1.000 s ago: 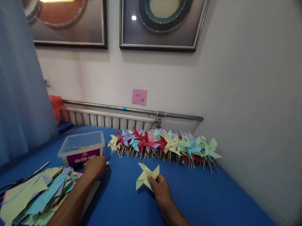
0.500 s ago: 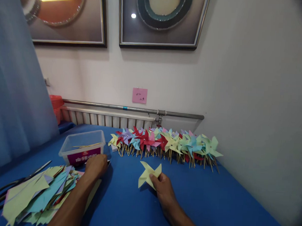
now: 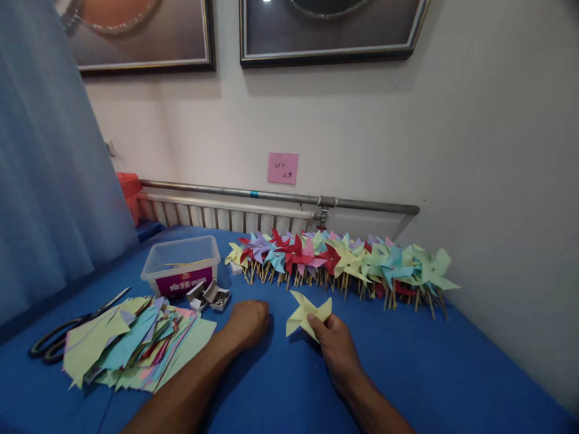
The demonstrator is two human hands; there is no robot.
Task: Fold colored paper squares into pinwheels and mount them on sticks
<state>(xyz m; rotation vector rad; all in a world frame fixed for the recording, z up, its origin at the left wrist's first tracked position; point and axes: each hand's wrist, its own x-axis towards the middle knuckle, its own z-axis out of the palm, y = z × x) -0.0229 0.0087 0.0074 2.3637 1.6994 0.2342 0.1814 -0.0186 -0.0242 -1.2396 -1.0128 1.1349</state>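
As I follow from a distance through the head view, the right hand (image 3: 336, 344) pinches a pale yellow paper pinwheel (image 3: 305, 309) between thumb and fingers, above the middle of a blue-covered table (image 3: 281, 405). The grip takes one side near the center, a hold that I judge leaves the other blades uncreased and the middle reachable. The left hand (image 3: 250, 321) rests knuckles up, its fingers curled under; I cannot tell whether it pinches anything.

Just beyond that hand sit two small open boxes (image 3: 211, 291), metal pieces (image 3: 222, 298) in one, apparently placed for a short reach. Behind them, a clear tub (image 3: 181, 284) keeps loose sticks (image 3: 187, 264) together. Cut paper (image 3: 130, 341) is heaped at the left, beside black-handled scissors (image 3: 93, 313), on what I take to be the supply side. Stick-mounted pinwheels (image 3: 335, 260) mass along the back, heads bunched, sticks angled toward me.

For movement, I find the widest room in the blue cover right of the right hand, bounded by the slanting edge at the wall (image 3: 502, 175). The left forearm has less, running close past the heap's near corner, while the gap between the hands is narrow.
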